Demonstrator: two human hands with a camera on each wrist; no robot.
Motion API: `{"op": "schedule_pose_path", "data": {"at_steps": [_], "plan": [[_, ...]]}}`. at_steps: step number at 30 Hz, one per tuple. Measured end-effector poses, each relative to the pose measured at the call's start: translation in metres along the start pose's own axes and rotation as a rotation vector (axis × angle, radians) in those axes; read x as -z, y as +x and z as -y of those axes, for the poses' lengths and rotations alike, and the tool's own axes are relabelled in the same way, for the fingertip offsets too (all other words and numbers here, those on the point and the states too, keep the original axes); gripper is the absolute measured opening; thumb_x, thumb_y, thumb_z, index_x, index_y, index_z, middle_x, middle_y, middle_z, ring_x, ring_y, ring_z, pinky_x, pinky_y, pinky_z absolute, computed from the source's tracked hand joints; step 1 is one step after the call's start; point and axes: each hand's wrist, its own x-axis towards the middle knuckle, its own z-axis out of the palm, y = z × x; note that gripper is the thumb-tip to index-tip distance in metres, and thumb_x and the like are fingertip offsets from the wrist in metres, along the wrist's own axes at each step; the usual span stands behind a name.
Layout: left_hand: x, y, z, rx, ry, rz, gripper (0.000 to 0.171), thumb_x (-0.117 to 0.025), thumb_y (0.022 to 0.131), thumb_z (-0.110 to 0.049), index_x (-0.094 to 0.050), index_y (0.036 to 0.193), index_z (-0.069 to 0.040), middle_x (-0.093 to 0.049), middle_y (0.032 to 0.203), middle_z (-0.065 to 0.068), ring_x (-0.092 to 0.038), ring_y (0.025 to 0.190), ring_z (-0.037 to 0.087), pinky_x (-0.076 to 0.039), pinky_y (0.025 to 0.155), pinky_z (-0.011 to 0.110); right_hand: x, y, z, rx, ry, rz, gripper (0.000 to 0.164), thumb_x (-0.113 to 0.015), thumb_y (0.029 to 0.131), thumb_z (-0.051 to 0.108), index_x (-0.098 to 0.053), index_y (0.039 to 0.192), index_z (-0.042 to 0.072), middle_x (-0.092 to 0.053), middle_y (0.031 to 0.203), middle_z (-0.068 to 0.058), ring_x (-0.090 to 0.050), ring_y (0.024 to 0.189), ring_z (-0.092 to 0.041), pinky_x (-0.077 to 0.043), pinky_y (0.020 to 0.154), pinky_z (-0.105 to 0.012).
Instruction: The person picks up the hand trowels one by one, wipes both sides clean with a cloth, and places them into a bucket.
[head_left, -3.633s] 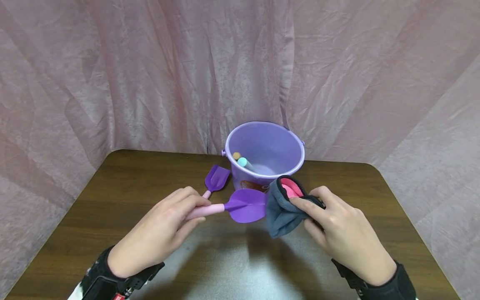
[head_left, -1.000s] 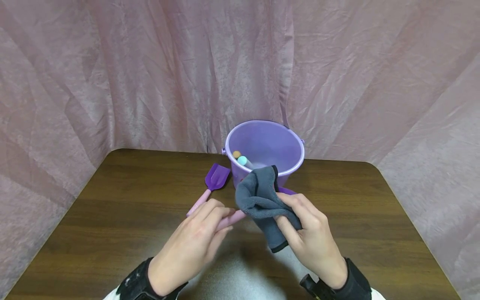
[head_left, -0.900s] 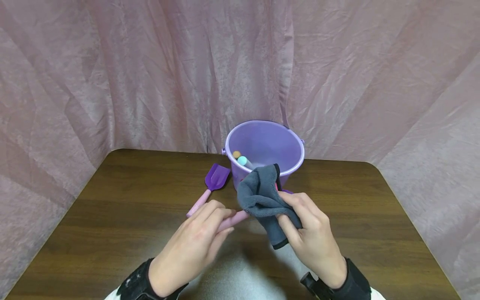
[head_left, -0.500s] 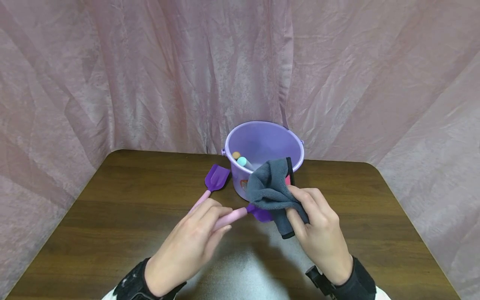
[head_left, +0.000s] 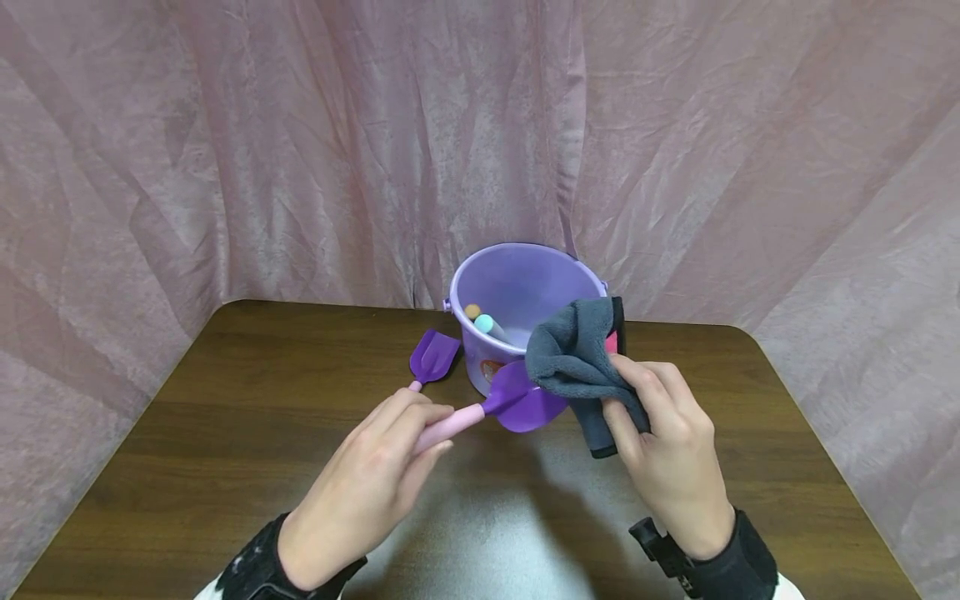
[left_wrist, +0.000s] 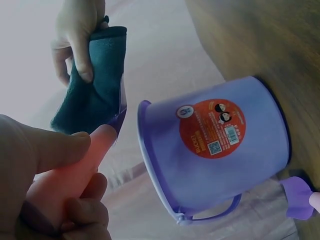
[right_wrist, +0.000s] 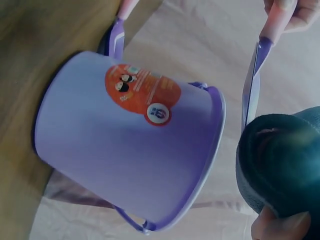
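Observation:
My left hand point(head_left: 360, 487) grips the pink handle of a purple toy shovel point(head_left: 528, 408), its blade pointing right in front of the bucket. My right hand point(head_left: 675, 446) pinches a folded grey cleaning cloth point(head_left: 572, 354) with black edging and a bit of pink showing. The cloth covers the far end of the blade in the head view. In the left wrist view the cloth point(left_wrist: 100, 80) lies along the blade, just past the handle's end. From the right wrist, the blade point(right_wrist: 251, 90) is seen edge-on, meeting the bunched cloth.
A lilac bucket point(head_left: 525, 279) stands behind the hands at the table's back edge. Inside are a mint-capped stick point(head_left: 487, 325) and a tan round end point(head_left: 472, 311). A smaller purple shovel point(head_left: 435, 357) lies left of the bucket. A pink curtain point(head_left: 375, 167) hangs behind the wooden table point(head_left: 262, 400).
The cloth in my right hand has slid right and up toward the blade's tip, baring more of the blade. My left hand has shifted slightly left, still gripping the shovel.

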Motion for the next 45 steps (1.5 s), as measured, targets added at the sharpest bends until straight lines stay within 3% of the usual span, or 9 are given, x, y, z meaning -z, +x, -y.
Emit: {"op": "schedule_pose_path", "data": {"at_steps": [5, 9, 15, 18, 23, 31, 45], "plan": [[0.000, 0.000, 0.001, -0.022, 0.021, -0.039, 0.035, -0.082, 0.089, -0.002, -0.069, 0.122, -0.003, -0.065, 0.110, 0.003, -0.064, 0.096, 0.018, -0.055, 0.098, 0.039, 0.002, 0.000, -0.001, 0.042, -0.051, -0.002, 0.035, -0.067, 0.095, 0.010, -0.074, 0.129, 0.004, -0.066, 0.107, -0.017, -0.066, 0.084, -0.025, -0.053, 0.077, -0.026], [-0.001, 0.000, 0.000, 0.001, 0.002, -0.025, 0.033, -0.080, 0.091, -0.002, -0.068, 0.122, -0.004, -0.064, 0.109, 0.001, -0.062, 0.094, 0.016, -0.050, 0.107, 0.037, 0.000, 0.000, 0.002, 0.107, -0.102, -0.001, 0.034, -0.060, 0.101, 0.018, -0.074, 0.130, 0.007, -0.065, 0.106, -0.018, -0.067, 0.080, -0.026, -0.055, 0.064, -0.039], [-0.005, 0.000, -0.001, 0.035, -0.004, -0.004, 0.030, -0.079, 0.092, -0.002, -0.068, 0.120, -0.003, -0.064, 0.107, 0.000, -0.063, 0.094, 0.016, -0.044, 0.115, 0.040, -0.006, -0.002, 0.008, 0.193, -0.133, 0.021, 0.034, -0.053, 0.107, 0.023, -0.076, 0.127, 0.008, -0.067, 0.106, -0.016, -0.068, 0.077, -0.027, -0.056, 0.062, -0.044], [-0.007, -0.001, -0.002, 0.036, 0.002, -0.003, 0.028, -0.078, 0.093, -0.003, -0.068, 0.120, -0.003, -0.064, 0.107, 0.001, -0.063, 0.095, 0.017, -0.048, 0.110, 0.037, -0.010, -0.006, 0.011, 0.206, -0.106, 0.043, 0.033, -0.052, 0.107, 0.022, -0.075, 0.126, 0.007, -0.066, 0.106, -0.016, -0.068, 0.075, -0.026, -0.055, 0.061, -0.043], [-0.010, -0.002, -0.002, 0.038, -0.001, 0.000, 0.027, -0.076, 0.095, -0.003, -0.067, 0.120, -0.001, -0.065, 0.107, 0.002, -0.062, 0.095, 0.017, -0.042, 0.117, 0.040, -0.016, -0.010, 0.014, 0.174, 0.001, 0.085, 0.033, -0.058, 0.099, 0.013, -0.074, 0.127, 0.006, -0.065, 0.109, -0.015, -0.066, 0.075, -0.021, -0.056, 0.060, -0.033], [-0.013, -0.003, -0.004, 0.067, 0.007, 0.013, 0.028, -0.077, 0.095, -0.001, -0.068, 0.120, -0.001, -0.064, 0.107, 0.003, -0.061, 0.094, 0.016, -0.035, 0.122, 0.043, -0.020, -0.012, 0.017, 0.060, 0.157, 0.132, 0.037, -0.066, 0.091, 0.002, -0.075, 0.126, 0.008, -0.067, 0.109, -0.005, -0.066, 0.085, -0.013, -0.053, 0.073, -0.018], [-0.016, -0.003, -0.002, 0.051, -0.001, -0.015, 0.028, -0.076, 0.095, -0.001, -0.068, 0.123, 0.001, -0.064, 0.109, 0.004, -0.061, 0.093, 0.017, -0.036, 0.121, 0.044, -0.027, -0.016, 0.022, -0.015, 0.337, 0.161, 0.044, -0.075, 0.086, -0.008, -0.074, 0.127, 0.009, -0.071, 0.113, -0.003, -0.068, 0.094, -0.016, -0.054, 0.085, -0.017]]}}
